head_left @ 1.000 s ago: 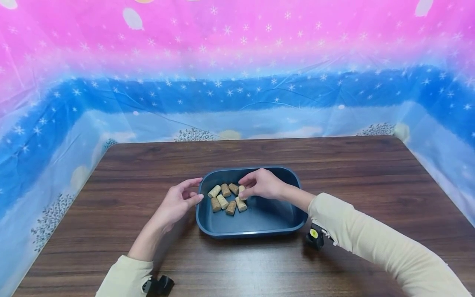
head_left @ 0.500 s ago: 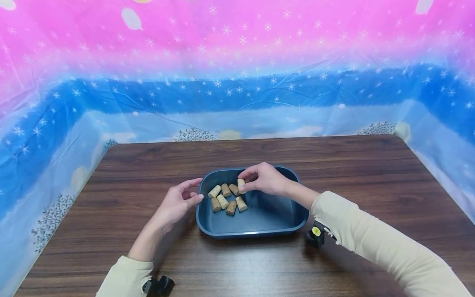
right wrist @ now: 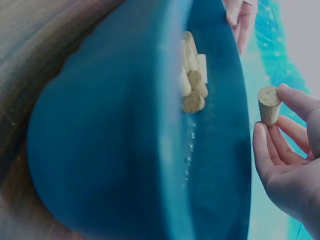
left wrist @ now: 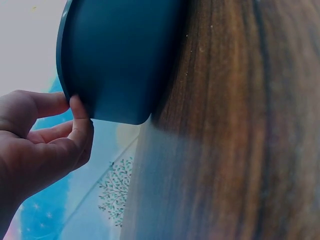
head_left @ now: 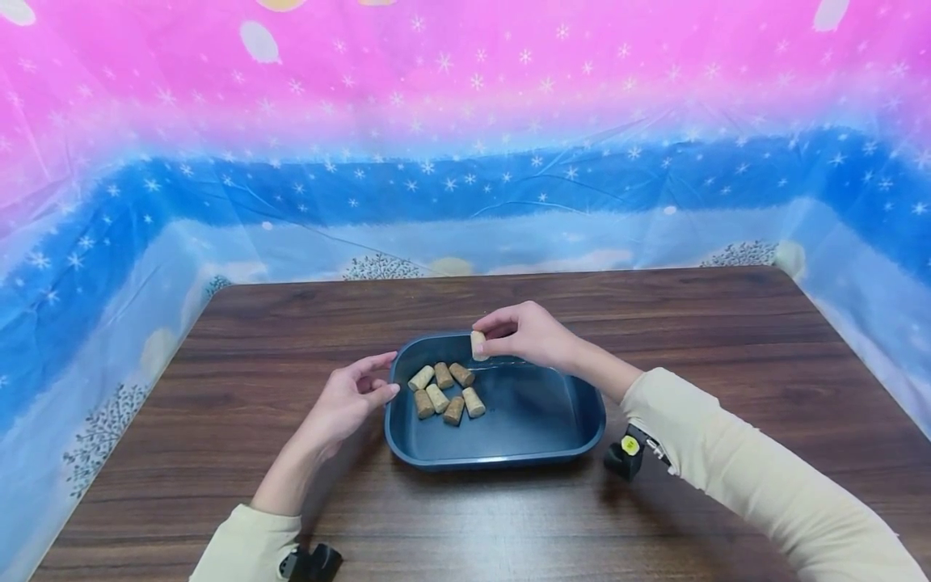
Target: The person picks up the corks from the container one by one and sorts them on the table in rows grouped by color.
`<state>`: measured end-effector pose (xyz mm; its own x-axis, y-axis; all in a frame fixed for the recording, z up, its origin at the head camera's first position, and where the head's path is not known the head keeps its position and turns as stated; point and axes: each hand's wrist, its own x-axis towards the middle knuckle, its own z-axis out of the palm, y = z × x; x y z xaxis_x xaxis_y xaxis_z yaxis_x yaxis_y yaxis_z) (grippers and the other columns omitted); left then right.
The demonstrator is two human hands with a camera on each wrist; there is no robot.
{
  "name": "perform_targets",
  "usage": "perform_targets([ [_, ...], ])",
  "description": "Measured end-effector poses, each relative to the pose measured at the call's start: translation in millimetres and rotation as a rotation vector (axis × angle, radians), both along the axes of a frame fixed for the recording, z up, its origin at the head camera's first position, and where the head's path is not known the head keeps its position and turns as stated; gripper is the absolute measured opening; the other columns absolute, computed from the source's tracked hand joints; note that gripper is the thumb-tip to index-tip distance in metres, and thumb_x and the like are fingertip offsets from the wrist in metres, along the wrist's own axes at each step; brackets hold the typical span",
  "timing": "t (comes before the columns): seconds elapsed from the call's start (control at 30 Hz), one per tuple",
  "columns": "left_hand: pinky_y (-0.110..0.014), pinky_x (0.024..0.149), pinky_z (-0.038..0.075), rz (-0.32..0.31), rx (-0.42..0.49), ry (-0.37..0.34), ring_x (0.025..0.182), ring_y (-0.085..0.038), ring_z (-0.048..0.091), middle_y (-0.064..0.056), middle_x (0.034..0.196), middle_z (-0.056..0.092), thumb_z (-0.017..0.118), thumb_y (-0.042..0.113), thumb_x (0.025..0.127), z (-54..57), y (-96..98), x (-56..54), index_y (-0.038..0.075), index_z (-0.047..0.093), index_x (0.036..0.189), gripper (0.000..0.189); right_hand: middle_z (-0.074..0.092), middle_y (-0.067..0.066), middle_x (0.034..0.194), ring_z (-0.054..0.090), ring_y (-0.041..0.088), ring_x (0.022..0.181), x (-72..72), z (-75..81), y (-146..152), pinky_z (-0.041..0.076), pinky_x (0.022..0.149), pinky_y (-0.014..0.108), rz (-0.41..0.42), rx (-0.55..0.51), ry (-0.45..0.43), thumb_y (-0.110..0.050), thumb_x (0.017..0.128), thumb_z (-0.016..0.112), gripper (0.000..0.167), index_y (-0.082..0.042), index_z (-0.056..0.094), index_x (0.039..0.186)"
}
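My right hand [head_left: 534, 333] pinches a light cork stopper [head_left: 478, 346] between thumb and fingertips, raised over the far rim of a dark blue plastic basin [head_left: 502, 462]. In the right wrist view, that tapered cork [right wrist: 269, 105] has its wider end up. My left hand [head_left: 352, 394] holds the basin's left rim, thumb and forefinger at the edge; the left wrist view shows its fingers [left wrist: 79, 117] against the outer wall. Inside the basin, several more corks [head_left: 438, 398], some pale and some darker brown, lie in a loose group toward the left.
The basin stands on a dark wood-grain table [head_left: 276, 339]. A pink and blue snowflake cloth [head_left: 465, 178] hangs behind and along both sides. Black wrist cameras [head_left: 625, 454] sit under the cream sleeves [head_left: 749, 461].
My right hand has lifted the cork out of the group, up and away toward the basin's far rim. My left hand stays at the left rim.
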<state>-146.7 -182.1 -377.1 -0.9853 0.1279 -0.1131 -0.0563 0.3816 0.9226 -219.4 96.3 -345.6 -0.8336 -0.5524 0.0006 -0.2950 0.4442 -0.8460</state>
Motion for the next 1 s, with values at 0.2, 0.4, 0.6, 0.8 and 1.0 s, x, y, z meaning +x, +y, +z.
perform_targets([
  [0.2,-0.03,0.076,0.049,0.002,0.0,-0.003,0.086,-0.022,0.055,-0.014,0.098,0.059,0.061,0.0,0.093,0.1,0.1,-0.5,-0.001,0.049,0.138,0.047,0.068,0.007,0.109,0.062,0.02,0.099,-5.0,7.9,10,0.051,0.084,0.037,-0.027,-0.009,0.009,-0.019,0.089,0.071,0.037,-0.002,0.066,0.122],
  [0.4,-0.03,0.075,0.049,-0.006,0.006,-0.005,0.086,-0.023,0.056,-0.016,0.103,0.059,0.061,0.0,0.093,0.5,0.2,0.5,-0.002,0.048,0.138,0.047,0.068,0.009,0.109,0.062,0.022,0.101,-11.1,13.5,24,0.049,0.089,0.041,-0.065,-0.026,-0.018,-0.02,0.09,0.07,0.038,-0.002,0.065,0.122],
  [0.6,-0.03,0.074,0.05,-0.015,0.011,-0.008,0.086,-0.023,0.056,-0.017,0.105,0.06,0.06,0.002,0.094,0.9,0.1,2.1,-0.002,0.047,0.139,0.047,0.067,0.01,0.113,0.062,0.023,0.102,-18.1,14.3,41,0.049,0.088,0.042,-0.103,-0.035,-0.031,-0.023,0.089,0.071,0.042,-0.002,0.064,0.124],
  [0.8,-0.028,0.074,0.05,-0.017,0.009,-0.006,0.086,-0.022,0.056,-0.017,0.109,0.059,0.06,0.002,0.094,0.2,-0.4,2.9,-0.002,0.046,0.14,0.048,0.064,0.013,0.12,0.061,0.025,0.106,-25.4,11.9,59,0.049,0.089,0.043,-0.156,-0.019,-0.024,-0.024,0.09,0.07,0.042,-0.002,0.063,0.125],
  [1.0,-0.027,0.075,0.05,-0.015,0.019,0.0,0.088,-0.022,0.057,-0.02,0.115,0.057,0.06,0.002,0.094,0.1,-0.5,2.3,-0.002,0.047,0.14,0.047,0.063,0.015,0.12,0.059,0.027,0.108,-33.0,7.6,79,0.047,0.091,0.043,-0.207,-0.017,-0.027,-0.025,0.09,0.069,0.043,-0.002,0.063,0.126],
])
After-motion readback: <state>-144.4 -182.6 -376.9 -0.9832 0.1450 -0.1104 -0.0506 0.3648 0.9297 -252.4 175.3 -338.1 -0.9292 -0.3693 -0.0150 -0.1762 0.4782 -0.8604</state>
